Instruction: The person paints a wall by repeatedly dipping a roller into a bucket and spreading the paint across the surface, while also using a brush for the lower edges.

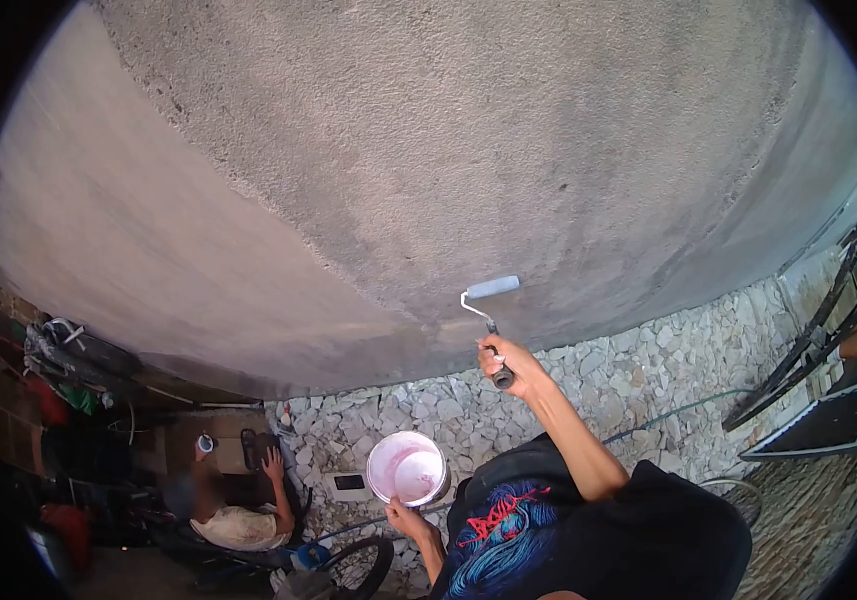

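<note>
A paint roller (493,287) with a pale sleeve, a white bent wire and a dark handle rests on or very near the grey wall (428,150). Wrapped round its handle is my right hand (508,366). Lower down and to the left, my left hand (408,518) grips the rim of a white bucket (406,468). Pinkish-white residue coats the inside of the bucket. Whether the roller touches the wall cannot be told for certain.
Broken stones (638,370) cover the ground along the wall, with a dark phone-like object (349,482) on them. Another person (243,525) sits at lower left, holding a cup (205,442). Dark metal frames (798,360) stand at right; a hose (678,412) crosses the stones.
</note>
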`<state>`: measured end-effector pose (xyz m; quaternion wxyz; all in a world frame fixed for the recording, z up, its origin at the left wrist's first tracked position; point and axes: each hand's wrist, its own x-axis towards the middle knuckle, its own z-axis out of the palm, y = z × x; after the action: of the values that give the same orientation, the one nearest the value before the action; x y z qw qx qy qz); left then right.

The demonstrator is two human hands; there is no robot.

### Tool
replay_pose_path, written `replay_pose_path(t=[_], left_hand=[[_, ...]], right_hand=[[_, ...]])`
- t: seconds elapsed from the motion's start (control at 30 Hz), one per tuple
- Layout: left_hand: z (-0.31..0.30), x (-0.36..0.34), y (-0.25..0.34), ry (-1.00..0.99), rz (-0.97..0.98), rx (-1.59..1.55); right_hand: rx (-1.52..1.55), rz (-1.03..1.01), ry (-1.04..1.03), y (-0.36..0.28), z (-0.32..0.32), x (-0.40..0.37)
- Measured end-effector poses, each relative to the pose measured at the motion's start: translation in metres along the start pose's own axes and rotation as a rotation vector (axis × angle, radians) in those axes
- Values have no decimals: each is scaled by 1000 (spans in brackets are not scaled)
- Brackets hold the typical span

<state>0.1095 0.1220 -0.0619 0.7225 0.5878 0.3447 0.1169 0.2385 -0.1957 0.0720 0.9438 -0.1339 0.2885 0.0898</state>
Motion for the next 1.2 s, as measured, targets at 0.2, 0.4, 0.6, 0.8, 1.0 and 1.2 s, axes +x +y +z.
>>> replay_pose_path(t=[0.2,0.4,0.6,0.8,1.0,1.2], left_hand=[[2,16,3,-57,16,37],[4,23,6,-135,65,11],[13,15,10,-260,36,20],[18,6,-11,-293,-64,370],[40,-31,-31,-265,-1,469],[70,-55,-42,-304,-18,415]], right_hand=[[-17,-12,-36,10,-22,16],[22,9,-82,-2,-5,0],[-57,-27,-58,-11,-54,16],[-52,-47,-16,-40,-58,-75],[273,-60,-57,-80,-66,-102],[320,54,-202,-121,-49,-103]])
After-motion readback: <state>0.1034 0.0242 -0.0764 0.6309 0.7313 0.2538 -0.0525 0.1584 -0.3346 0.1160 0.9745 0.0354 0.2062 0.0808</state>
